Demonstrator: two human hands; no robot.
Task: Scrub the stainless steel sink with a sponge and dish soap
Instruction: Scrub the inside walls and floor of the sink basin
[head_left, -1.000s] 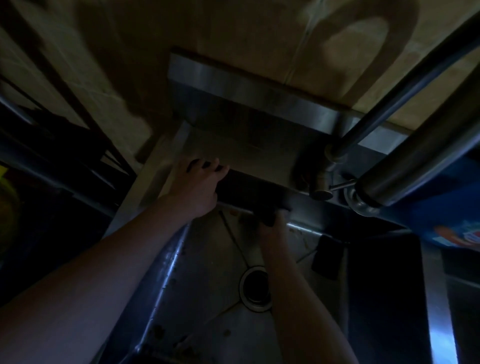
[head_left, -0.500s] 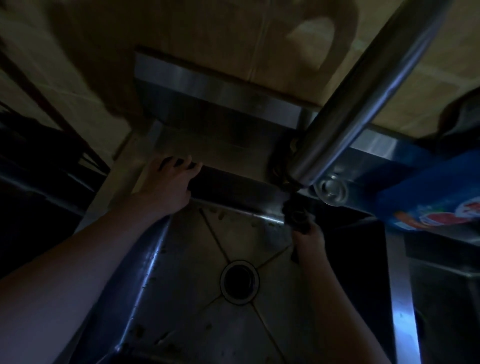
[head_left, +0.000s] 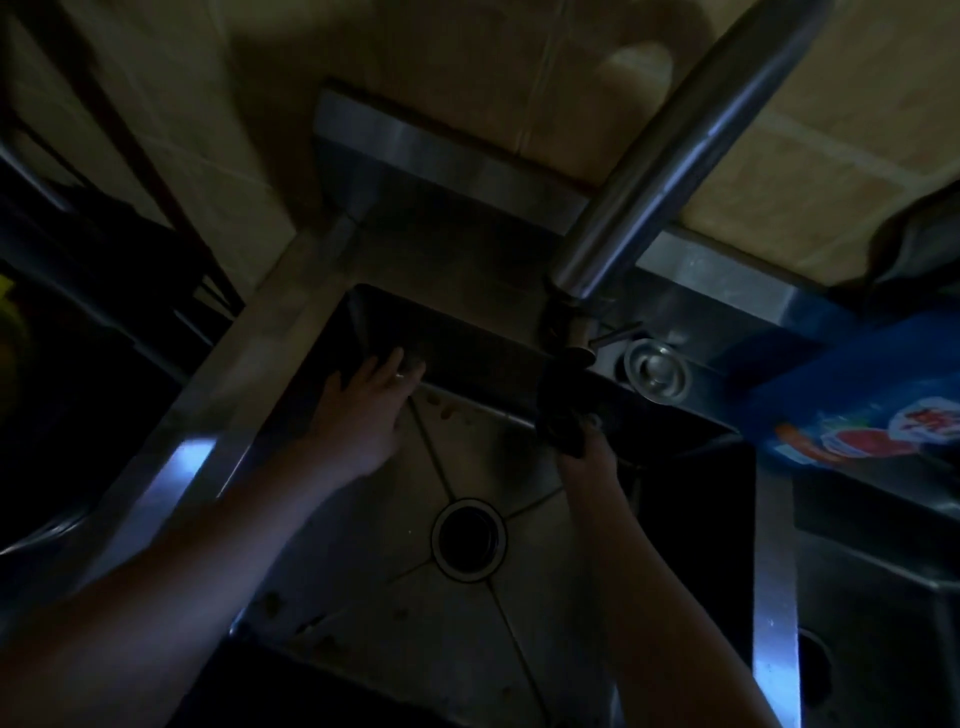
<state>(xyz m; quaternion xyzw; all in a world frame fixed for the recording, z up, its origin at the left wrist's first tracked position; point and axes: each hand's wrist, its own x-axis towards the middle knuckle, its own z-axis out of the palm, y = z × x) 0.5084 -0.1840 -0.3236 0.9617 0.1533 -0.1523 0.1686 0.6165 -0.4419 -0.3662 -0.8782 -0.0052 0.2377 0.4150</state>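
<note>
1. Left hand (head_left: 363, 415): fingers straight and spread, holding nothing, tips at the back wall of the stainless steel sink (head_left: 337, 597).
2. Right hand (head_left: 589, 457): clenched round a dark sponge (head_left: 558, 415).
3. Sponge is just beyond the right hand's fingers, against the back wall. It points up-and-away; its long axis is unclear in the dark.

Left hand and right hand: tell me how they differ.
The left hand has straight fingers and holds nothing; the right hand grips a dark sponge. The left hand sits near the back left corner of the sink; the right hand is further right, below the tap. Both reach toward the back wall.
</note>
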